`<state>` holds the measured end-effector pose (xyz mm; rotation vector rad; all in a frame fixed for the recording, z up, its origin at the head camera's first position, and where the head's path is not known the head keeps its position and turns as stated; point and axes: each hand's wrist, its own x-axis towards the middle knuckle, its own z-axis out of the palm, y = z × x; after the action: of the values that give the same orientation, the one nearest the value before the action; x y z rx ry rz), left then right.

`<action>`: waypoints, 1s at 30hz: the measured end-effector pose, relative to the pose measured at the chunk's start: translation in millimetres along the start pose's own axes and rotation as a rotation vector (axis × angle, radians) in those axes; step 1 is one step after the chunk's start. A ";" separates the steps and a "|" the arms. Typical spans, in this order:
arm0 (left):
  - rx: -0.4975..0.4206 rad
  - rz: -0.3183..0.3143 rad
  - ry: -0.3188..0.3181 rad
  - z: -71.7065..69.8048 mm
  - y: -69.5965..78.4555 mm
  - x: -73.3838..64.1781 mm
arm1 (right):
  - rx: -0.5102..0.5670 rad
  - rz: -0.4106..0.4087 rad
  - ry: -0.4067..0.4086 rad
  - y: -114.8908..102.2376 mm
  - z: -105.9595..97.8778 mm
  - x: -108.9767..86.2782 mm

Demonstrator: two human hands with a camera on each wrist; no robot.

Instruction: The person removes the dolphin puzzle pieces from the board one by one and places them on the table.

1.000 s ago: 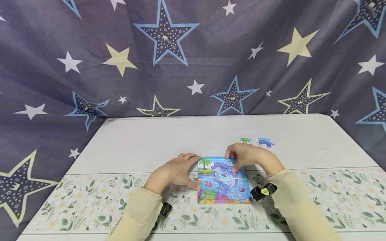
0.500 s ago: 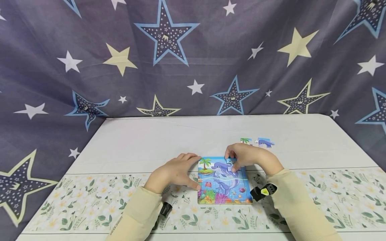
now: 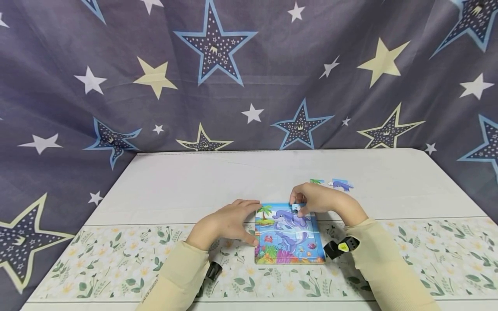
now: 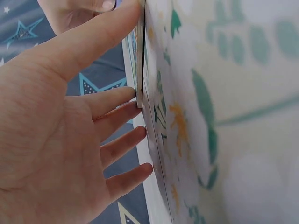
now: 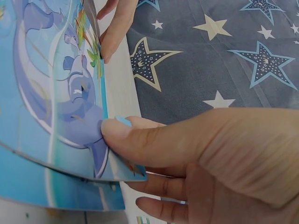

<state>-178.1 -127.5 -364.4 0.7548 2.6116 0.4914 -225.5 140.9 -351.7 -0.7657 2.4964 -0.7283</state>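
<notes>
A square dolphin jigsaw puzzle lies on the table in the head view. At its top right, my right hand pinches a small light blue puzzle piece between thumb and fingers, tipped up from the picture. The right wrist view shows the thumb over most of that piece, with only a blue corner showing. My left hand steadies the puzzle's left side, thumb low and fingertips at the top corner. In the left wrist view its fingers are spread and meet the board's edge.
Beyond the right hand lie two loose puzzle pieces, one with a palm tree and one with a dolphin. The table is white with a flowered band. A star-patterned curtain hangs behind it.
The puzzle piece under my right hand has gone from lying nearly flat in the picture to tipped up between the fingers. My left hand has stayed in place.
</notes>
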 end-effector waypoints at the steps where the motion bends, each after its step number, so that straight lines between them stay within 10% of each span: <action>1: 0.006 0.000 0.000 0.1 0.0 0.2 | 0.001 -0.001 0.001 -0.1 -0.2 0.0; 30: 0.011 -0.006 0.014 -0.6 2.2 1.0 | 0.047 -0.011 -0.036 0.5 1.1 1.1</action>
<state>-178.2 -125.3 -363.2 0.7487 2.6308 0.4828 -226.0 140.3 -353.1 -0.7703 2.4365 -0.7674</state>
